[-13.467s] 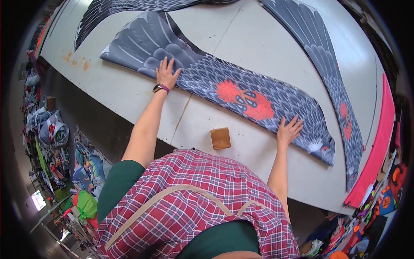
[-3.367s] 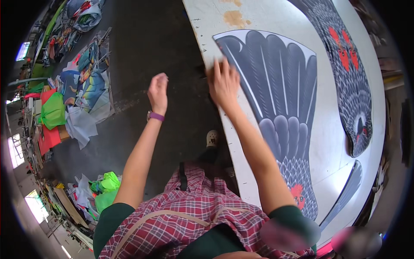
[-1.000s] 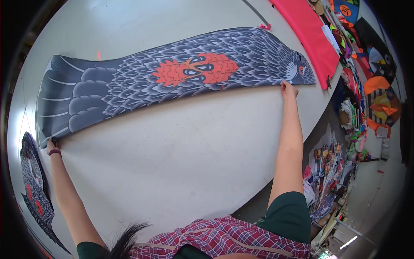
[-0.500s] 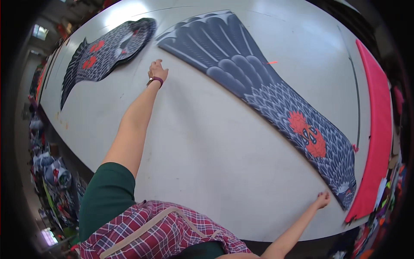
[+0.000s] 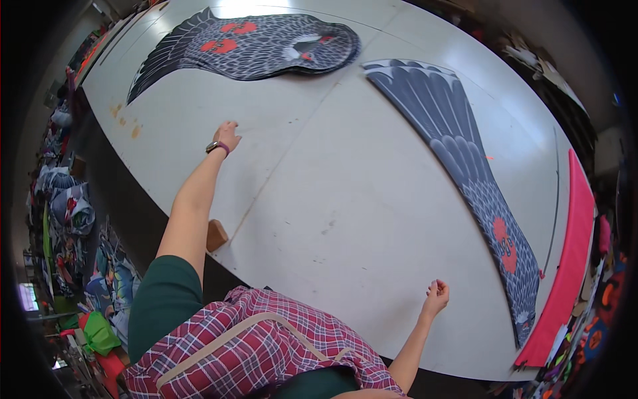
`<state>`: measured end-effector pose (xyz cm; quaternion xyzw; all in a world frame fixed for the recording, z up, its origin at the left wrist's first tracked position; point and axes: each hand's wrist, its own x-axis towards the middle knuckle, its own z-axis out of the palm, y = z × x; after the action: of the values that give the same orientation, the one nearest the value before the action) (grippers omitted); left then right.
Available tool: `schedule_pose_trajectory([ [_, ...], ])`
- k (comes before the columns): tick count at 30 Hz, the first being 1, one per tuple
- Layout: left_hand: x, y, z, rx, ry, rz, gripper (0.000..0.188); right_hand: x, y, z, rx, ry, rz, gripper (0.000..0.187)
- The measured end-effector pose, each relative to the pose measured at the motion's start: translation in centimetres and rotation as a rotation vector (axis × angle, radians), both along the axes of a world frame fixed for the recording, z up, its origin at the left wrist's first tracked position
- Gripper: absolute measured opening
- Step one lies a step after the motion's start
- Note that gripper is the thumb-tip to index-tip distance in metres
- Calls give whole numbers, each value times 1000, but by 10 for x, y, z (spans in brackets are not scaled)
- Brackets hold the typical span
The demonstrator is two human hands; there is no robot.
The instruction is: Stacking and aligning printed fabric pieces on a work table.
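My left hand [image 5: 227,134] is stretched out over the white table [image 5: 345,199], its fingers loosely spread and holding nothing. Beyond it lies a dark, feather-patterned fabric piece [image 5: 266,50] with red patches and a fan-like end, apparently several layers stacked. My right hand [image 5: 436,298] hovers over the table near its front edge, fingers curled and pinched together; whatever they hold, if anything, is too small to make out. To its right rests a long fabric piece [image 5: 458,146] with the same feather print, wide at the far end and narrow at the near one. Neither hand touches the fabric.
A bright pink-red folded cloth [image 5: 565,266] lies along the right edge, with a thin dark rod [image 5: 555,193] beside it. A wooden block [image 5: 216,235] sits at the table edge by my left forearm. Heaped colourful fabrics [image 5: 73,206] are off to the left.
My view has shifted leftward, so both fabric pieces appear further right. My left hand has drawn away from the long piece's wide end, and my right hand has left its narrow end.
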<state>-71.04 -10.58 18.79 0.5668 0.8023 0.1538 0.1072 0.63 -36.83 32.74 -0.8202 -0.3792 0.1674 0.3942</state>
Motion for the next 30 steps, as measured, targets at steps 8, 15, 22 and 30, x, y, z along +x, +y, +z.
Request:
schedule_pose_trajectory([
  [8, -77, 271, -102, 211, 87, -354, 48, -276, -15, -272, -49, 298, -175, 11],
  [15, -42, 296, -161, 412, 332, -395, 37, -321, -63, -183, -177, 290, -127, 12],
  [22, -16, 244, -139, 595, 261, -765, 12, -326, 8, -140, -124, 69, 67, 14],
  [30, 72, 8, -117, 260, -188, -908, 9, -490, 202, -148, 173, -731, 920, 38],
])
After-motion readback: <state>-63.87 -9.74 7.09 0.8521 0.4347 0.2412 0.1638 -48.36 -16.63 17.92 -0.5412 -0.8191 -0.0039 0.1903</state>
